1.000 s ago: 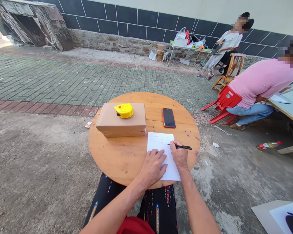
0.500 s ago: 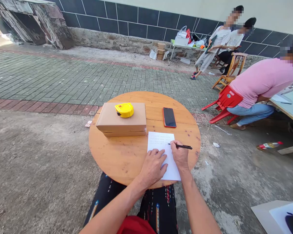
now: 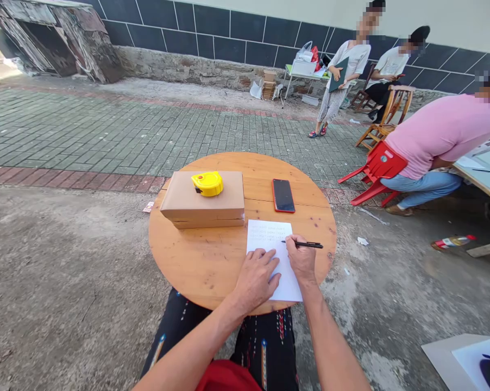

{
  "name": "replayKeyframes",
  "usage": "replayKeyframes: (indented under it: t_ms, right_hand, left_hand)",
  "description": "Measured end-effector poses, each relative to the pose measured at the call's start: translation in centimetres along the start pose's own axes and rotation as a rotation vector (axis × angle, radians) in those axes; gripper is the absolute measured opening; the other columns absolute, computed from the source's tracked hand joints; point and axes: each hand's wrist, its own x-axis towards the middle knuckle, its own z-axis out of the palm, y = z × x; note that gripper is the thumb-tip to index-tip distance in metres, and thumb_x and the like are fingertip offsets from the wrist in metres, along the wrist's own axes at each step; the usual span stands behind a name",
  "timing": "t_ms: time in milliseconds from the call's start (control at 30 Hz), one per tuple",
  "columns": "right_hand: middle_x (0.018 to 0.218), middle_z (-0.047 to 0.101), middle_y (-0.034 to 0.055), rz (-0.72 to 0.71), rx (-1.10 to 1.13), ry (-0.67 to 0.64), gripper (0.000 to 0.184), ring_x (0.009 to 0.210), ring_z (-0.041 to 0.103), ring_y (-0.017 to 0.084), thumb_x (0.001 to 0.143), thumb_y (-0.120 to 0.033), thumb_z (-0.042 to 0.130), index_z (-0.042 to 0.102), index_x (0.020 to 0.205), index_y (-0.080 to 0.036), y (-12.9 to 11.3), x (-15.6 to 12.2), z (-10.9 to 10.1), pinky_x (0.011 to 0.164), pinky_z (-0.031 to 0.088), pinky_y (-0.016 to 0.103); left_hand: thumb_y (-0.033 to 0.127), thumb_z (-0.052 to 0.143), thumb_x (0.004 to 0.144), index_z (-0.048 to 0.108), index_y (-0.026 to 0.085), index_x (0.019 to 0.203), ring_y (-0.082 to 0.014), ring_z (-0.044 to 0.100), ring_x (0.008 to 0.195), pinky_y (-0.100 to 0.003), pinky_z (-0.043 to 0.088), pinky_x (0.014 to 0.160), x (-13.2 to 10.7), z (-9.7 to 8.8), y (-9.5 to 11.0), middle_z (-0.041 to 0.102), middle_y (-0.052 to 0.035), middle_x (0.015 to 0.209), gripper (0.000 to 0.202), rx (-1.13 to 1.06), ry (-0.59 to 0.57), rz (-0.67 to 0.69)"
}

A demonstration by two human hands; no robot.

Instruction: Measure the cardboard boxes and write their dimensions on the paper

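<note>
A white sheet of paper [image 3: 284, 282] lies on the round wooden table [image 3: 196, 266], with several lines of handwriting across its upper part. My left hand [image 3: 259, 274] rests flat on the sheet's left side, fingers spread. In my right hand [image 3: 302, 260] a black pen [image 3: 308, 245] is pinched, its tip at the written lines near the sheet's right edge. Left of the paper is a closed cardboard box [image 3: 208, 214] with a yellow tape measure [image 3: 207, 183] on top. Beyond the paper lies a phone [image 3: 283, 195] with a red edge.
At the right, a person in a pink shirt [image 3: 440, 130] sits on a red plastic chair [image 3: 385, 163] by another table [image 3: 489, 174]. A wooden chair [image 3: 391, 117] stands behind. A bottle [image 3: 452, 242] lies on the ground. Lower right is a box with paper [image 3: 477, 358].
The person holding a dark folder in the background has stepped left and turned. My pen tip has shifted very slightly right; my left hand stays in place.
</note>
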Motion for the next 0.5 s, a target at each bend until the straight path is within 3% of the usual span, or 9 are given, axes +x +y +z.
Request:
replayKeyframes:
  t_ms: [500]
  right_hand:
    - [0.048,0.056,-0.0019,0.037,-0.041,0.076,0.028,0.051,0.055,0.017,0.084,-0.040,0.050,0.066,0.073,-0.020,-0.06,-0.08,-0.22,0.053,0.041,0.026]
  left_hand:
    - [0.030,0.062,0.088,0.062,0.024,0.113,-0.0279,0.049,0.110,-0.047,0.044,0.095,-0.04,0.04,0.00,0.059,-0.0037,0.135,0.026,-0.004,0.010,0.005]
